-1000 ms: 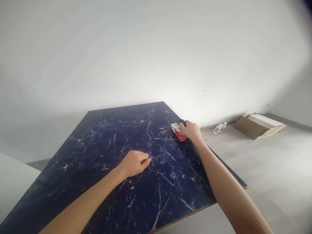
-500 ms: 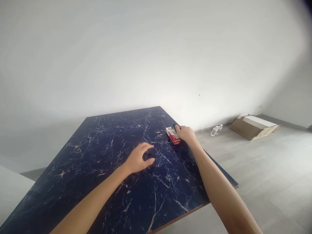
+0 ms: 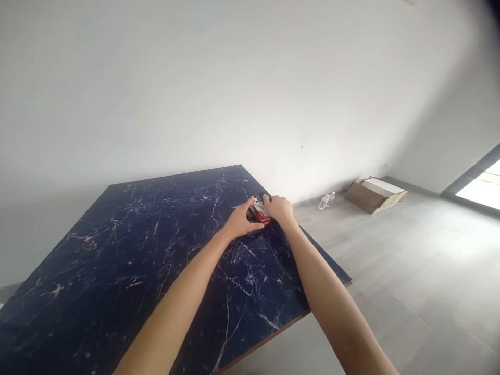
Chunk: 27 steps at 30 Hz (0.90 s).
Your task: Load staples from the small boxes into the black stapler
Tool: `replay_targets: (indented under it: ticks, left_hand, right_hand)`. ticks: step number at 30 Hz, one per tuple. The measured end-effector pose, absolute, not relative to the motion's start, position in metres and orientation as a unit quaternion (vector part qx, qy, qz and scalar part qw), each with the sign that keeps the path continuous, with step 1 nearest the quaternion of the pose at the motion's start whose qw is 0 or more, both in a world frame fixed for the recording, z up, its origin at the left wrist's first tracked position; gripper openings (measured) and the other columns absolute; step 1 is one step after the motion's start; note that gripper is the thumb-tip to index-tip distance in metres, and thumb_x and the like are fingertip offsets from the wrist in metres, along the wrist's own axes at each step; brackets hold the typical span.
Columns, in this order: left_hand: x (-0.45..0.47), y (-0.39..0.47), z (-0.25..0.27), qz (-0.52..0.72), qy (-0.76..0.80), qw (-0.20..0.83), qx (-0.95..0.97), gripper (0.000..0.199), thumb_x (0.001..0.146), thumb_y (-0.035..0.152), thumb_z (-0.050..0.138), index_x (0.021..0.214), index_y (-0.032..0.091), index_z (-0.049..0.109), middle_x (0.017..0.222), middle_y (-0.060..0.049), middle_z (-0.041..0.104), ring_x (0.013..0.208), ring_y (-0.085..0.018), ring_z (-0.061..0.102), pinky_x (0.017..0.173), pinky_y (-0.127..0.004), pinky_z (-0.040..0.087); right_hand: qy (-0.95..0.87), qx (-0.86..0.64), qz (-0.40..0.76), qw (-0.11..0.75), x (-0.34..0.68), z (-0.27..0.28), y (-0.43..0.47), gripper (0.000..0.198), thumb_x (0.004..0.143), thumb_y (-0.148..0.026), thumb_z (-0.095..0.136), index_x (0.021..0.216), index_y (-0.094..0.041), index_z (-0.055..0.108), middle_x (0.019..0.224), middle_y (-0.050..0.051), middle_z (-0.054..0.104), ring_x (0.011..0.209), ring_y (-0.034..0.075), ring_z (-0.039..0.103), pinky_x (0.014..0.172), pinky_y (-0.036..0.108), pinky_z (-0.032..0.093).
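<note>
Small red-and-white cardboard boxes (image 3: 262, 214) lie close together near the right edge of a dark blue, marble-patterned tabletop (image 3: 156, 250). My left hand (image 3: 239, 221) reaches around them from the left, its fingertips at the far end and its thumb at the near end. From the right, my right hand (image 3: 279, 209) bends its fingers over a small black object (image 3: 262, 196) at the far side of the boxes. Most of that object is covered, so its kind is unclear. Both hands partly hide the boxes.
A pale wall (image 3: 175, 94) rises behind the table. On the grey floor (image 3: 383, 260) to the right stand clear plastic bottles (image 3: 324, 202) and an opened brown cardboard carton (image 3: 361, 197) with a white panel. A door or window frame (image 3: 469, 185) shows at far right.
My left hand has moved right and forward, from bare tabletop to the boxes, and has closed around them. My right hand stays beside them. The view has turned slightly right.
</note>
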State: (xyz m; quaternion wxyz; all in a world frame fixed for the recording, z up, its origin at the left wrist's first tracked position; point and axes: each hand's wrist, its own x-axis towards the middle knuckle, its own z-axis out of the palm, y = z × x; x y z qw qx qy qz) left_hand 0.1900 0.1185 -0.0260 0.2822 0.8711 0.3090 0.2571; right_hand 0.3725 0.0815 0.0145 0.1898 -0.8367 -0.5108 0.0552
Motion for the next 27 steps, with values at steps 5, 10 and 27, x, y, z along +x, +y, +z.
replay_targets:
  ticks: [5, 10, 27]
  left_hand:
    - [0.194, 0.12, -0.026, 0.246, 0.301, 0.258, 0.885, 0.102, 0.076, 0.069, 0.068, 0.16, 0.028, 0.026, 0.157, -0.013, 0.042, 0.145, -0.04, 0.034, 0.116, -0.054, 0.029]
    - [0.199, 0.128, -0.03, 0.203, 0.349, 0.246, 0.881, 0.127, 0.06, 0.079, 0.073, 0.162, 0.028, 0.016, 0.168, -0.017, 0.01, 0.152, -0.047, 0.007, 0.118, -0.062, 0.014]
    - [0.046, 0.088, -0.024, 0.221, 0.373, 0.235, 0.87, 0.122, 0.063, 0.064, 0.078, 0.161, 0.02, 0.02, 0.16, -0.016, 0.034, 0.146, -0.041, 0.03, 0.115, -0.054, 0.032]
  right_hand:
    - [-0.514, -0.831, 0.056, 0.206, 0.375, 0.012, 0.081, 0.069, 0.099, -0.059, 0.028, 0.105, -0.011, 0.077, 0.104, 0.023, 0.074, 0.1, 0.033, 0.069, 0.084, 0.037, 0.048]
    - [-0.526, -0.824, 0.056, 0.202, 0.378, 0.011, 0.084, 0.068, 0.099, -0.059, 0.029, 0.104, -0.01, 0.077, 0.104, 0.023, 0.074, 0.1, 0.032, 0.069, 0.085, 0.036, 0.047]
    - [-0.629, -0.717, 0.165, 0.253, 0.261, -0.002, 0.069, 0.064, 0.094, -0.07, 0.033, 0.08, -0.022, 0.073, 0.078, 0.007, 0.073, 0.077, 0.022, 0.069, 0.066, 0.026, 0.045]
